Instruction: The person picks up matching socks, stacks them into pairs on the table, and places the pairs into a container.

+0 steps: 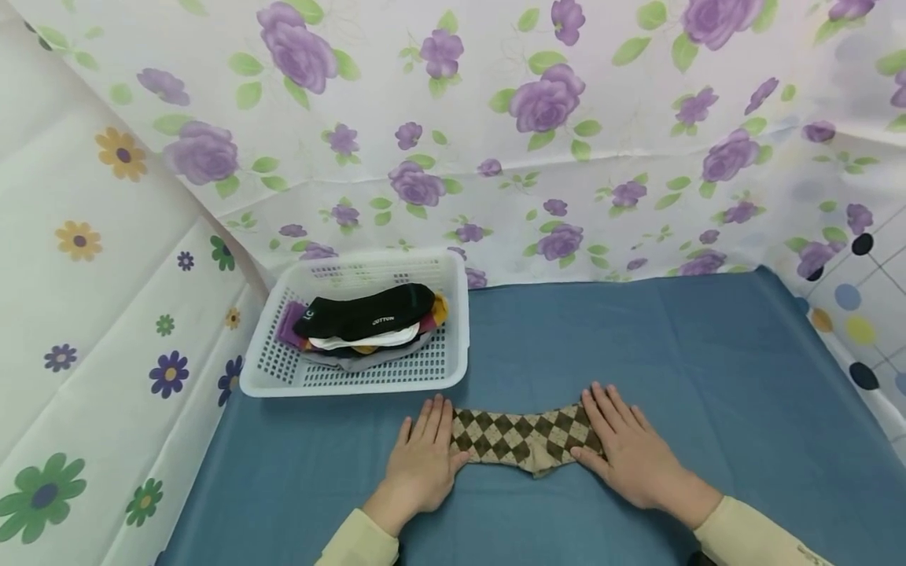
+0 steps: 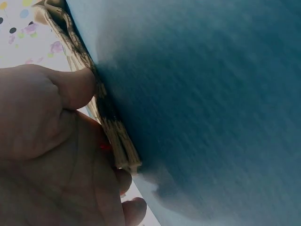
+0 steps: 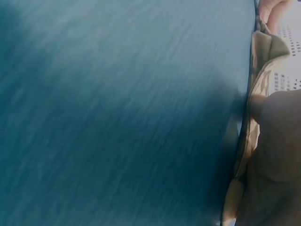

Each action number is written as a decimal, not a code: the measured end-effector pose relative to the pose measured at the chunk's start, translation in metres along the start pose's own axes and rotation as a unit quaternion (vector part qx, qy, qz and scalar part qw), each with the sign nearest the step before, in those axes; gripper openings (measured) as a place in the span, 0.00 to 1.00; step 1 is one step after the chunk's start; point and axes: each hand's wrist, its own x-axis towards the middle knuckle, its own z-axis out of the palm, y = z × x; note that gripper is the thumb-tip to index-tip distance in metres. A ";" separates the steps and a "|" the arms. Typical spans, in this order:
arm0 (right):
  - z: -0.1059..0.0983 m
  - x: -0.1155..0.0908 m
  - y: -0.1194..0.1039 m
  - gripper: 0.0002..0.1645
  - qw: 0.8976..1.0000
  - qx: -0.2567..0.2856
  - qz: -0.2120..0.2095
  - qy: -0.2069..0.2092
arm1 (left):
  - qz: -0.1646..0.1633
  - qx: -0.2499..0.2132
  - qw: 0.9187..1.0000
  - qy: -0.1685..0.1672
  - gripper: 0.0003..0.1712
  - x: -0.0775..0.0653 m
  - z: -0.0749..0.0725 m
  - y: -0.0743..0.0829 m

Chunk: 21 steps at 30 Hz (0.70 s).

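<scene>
An argyle sock (image 1: 524,437) in brown and beige lies stretched sideways on the blue cloth, with a plain beige heel bulging toward the near side. My left hand (image 1: 422,460) rests on its left end, fingers straight and thumb at the near edge. On the right end lies my right hand (image 1: 630,450), fingers also extended, covering that tip. The left wrist view shows the sock's layered edge (image 2: 117,136) beside the thumb and palm. Seen from the right wrist, the sock (image 3: 256,89) runs along the cloth under the thumb, its heel fold sticking up.
Behind the left hand stands a white plastic basket (image 1: 354,381) holding a pile of socks, a black sock (image 1: 364,311) on top. Blue cloth (image 1: 602,338) covers the table. Flowered sheets (image 1: 453,118) hang at the back and sides.
</scene>
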 end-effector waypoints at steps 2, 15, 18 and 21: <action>-0.001 0.000 0.002 0.50 1.000 0.011 -0.006 -0.004 | 0.002 0.001 1.000 0.002 0.44 0.000 0.000 -0.002; -0.013 0.005 0.005 0.55 0.994 0.085 0.047 0.054 | -0.080 -0.120 0.980 0.138 0.42 0.003 -0.015 0.008; -0.019 0.007 0.004 0.54 0.988 0.106 0.081 0.081 | -0.119 -0.168 0.959 0.197 0.38 0.004 -0.016 0.006; -0.022 0.008 0.006 0.55 0.984 0.118 0.108 0.078 | -0.141 -0.199 0.948 0.203 0.37 0.006 -0.017 0.001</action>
